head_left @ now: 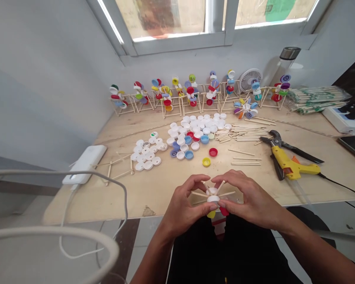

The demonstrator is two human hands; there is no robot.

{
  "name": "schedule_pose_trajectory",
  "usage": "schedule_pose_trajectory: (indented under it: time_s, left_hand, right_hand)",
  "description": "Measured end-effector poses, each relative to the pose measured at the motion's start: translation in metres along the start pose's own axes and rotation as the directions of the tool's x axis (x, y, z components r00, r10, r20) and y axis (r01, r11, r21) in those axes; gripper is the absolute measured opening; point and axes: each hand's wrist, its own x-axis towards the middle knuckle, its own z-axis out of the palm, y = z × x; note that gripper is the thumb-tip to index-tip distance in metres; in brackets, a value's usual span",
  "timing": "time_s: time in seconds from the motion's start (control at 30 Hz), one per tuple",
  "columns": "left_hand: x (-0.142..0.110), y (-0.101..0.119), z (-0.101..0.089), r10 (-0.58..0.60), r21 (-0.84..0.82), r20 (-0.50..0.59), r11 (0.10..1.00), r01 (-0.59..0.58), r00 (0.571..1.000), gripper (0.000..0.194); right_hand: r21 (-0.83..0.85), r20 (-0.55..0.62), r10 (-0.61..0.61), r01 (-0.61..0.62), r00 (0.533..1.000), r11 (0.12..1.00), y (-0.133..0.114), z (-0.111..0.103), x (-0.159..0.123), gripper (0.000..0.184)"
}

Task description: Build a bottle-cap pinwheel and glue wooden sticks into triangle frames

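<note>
Between my two hands, near the table's front edge, is a small wheel (pixel 213 198) made of a white bottle cap with wooden sticks spreading out from it. A yellow cap and a red cap show at its lower side. My left hand (pixel 187 201) grips the wheel from the left, thumb at the white cap and fingers curled above. On the other side my right hand (pixel 245 197) pinches it in the same way. Just beyond the hands lie a yellow bottle cap (pixel 206 162) and a red bottle cap (pixel 213 152).
Loose white caps (pixel 148 156) and cut sticks (pixel 245 132) cover the table's middle. A yellow glue gun (pixel 296 163) and pliers-like cutters (pixel 296 150) lie right. Finished cap wheels on stick frames (pixel 192 98) line the back. A white power bank (pixel 88 163) with a cable sits left.
</note>
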Motion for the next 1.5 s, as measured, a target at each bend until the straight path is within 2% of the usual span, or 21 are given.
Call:
schedule_pose_trajectory:
  time_s: [0.2, 0.33, 0.43, 0.6, 0.7, 0.8, 0.87, 0.97, 1.03, 1.13, 1.23, 1.5]
  left_hand:
    - [-0.002, -0.014, 0.000, -0.088, -0.204, -0.002, 0.975, 0.086, 0.996, 0.057]
    - [-0.001, -0.020, 0.000, -0.118, -0.289, 0.024, 0.950, 0.119, 0.993, 0.042]
    - [0.000, -0.021, -0.001, -0.131, -0.310, 0.010, 0.942, 0.128, 0.991, 0.034]
    - [0.002, -0.022, -0.002, -0.180, -0.377, -0.004, 0.911, 0.165, 0.984, 0.036]
    - [0.003, -0.024, -0.001, -0.227, -0.448, -0.040, 0.875, 0.186, 0.973, 0.034]
    - [0.003, -0.026, -0.001, -0.308, -0.539, -0.108, 0.817, 0.205, 0.945, 0.035]
    - [0.003, -0.028, 0.000, -0.348, -0.599, -0.146, 0.776, 0.197, 0.926, 0.038]
    - [0.004, -0.031, 0.000, -0.384, -0.652, -0.178, 0.736, 0.183, 0.906, 0.041]
    - [0.004, -0.032, -0.001, -0.401, -0.667, -0.192, 0.723, 0.181, 0.896, 0.043]
    - [0.004, -0.032, 0.000, -0.408, -0.682, -0.204, 0.711, 0.170, 0.890, 0.044]
    - [0.005, -0.033, 0.000, -0.406, -0.694, -0.218, 0.704, 0.152, 0.887, 0.043]
    - [0.003, -0.035, 0.000, -0.407, -0.704, -0.228, 0.696, 0.139, 0.884, 0.046]
  right_hand:
    - [0.082, -0.089, 0.145, -0.138, 0.985, 0.987, 0.005, 0.013, -0.002, 0.042]
    - [0.109, -0.146, 0.186, -0.171, 0.972, 0.979, 0.002, 0.018, 0.001, 0.043]
    - [0.113, -0.158, 0.191, -0.175, 0.969, 0.978, -0.001, 0.022, 0.003, 0.043]
    - [0.151, -0.139, 0.196, -0.174, 0.971, 0.973, 0.000, 0.026, 0.008, 0.041]
    - [0.178, -0.117, 0.126, -0.104, 0.985, 0.979, 0.007, 0.018, 0.015, 0.040]
    - [0.172, -0.198, 0.088, -0.054, 0.976, 0.984, 0.018, 0.004, 0.026, 0.032]
    - [0.091, -0.241, 0.097, -0.077, 0.966, 0.993, 0.027, -0.001, 0.036, 0.026]
    - [-0.163, -0.188, 0.100, -0.131, 0.977, 0.978, 0.037, 0.001, 0.050, 0.024]
    - [-0.394, -0.138, 0.084, -0.132, 0.987, 0.910, 0.041, 0.008, 0.058, 0.024]
    - [-0.660, -0.087, 0.052, -0.097, 0.995, 0.745, 0.041, 0.018, 0.068, 0.024]
    - [-0.734, -0.068, 0.037, -0.075, 0.997, 0.675, 0.038, 0.025, 0.076, 0.020]
    - [-0.768, -0.032, -0.002, -0.023, 0.999, 0.640, 0.041, 0.035, 0.084, 0.011]
